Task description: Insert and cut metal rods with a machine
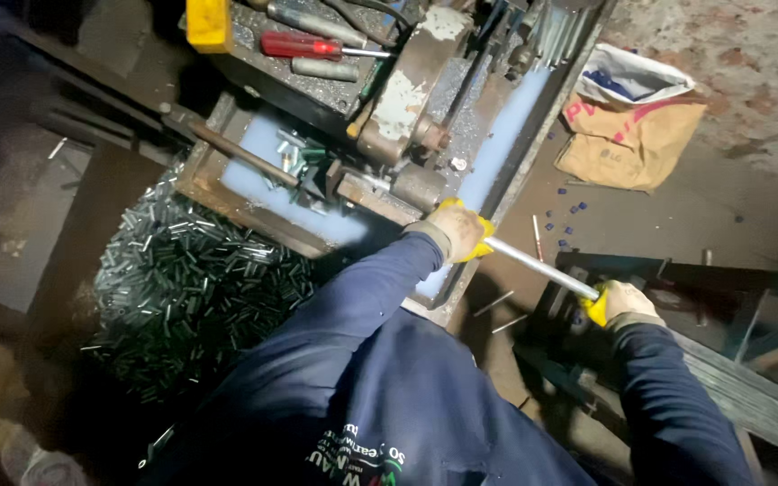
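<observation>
Gripping a metal rod [542, 267] with both gloved hands.
Left hand [457, 230] clamping the rod's end at the cutting machine [407, 108], right hand [619, 304] clamping farther back; lying heaped below the machine's blue tray [497, 153], cut dark pieces [191, 279]; resting on top, a red screwdriver [303, 45].

My left hand [457, 229] covers the near end of the metal rod [540, 267], so I cannot see where the rod enters the machine [407, 99]. My right hand [619, 303] hides the rod's other end. Gloves cover both hands, so my fingers do not show. The yellow block [207, 22] and the machine's far side are cut off by the top edge. The heap of small cut pieces [191, 288] fades into dark shadow, too dim to tell apart. My own body blocks the floor below.
</observation>
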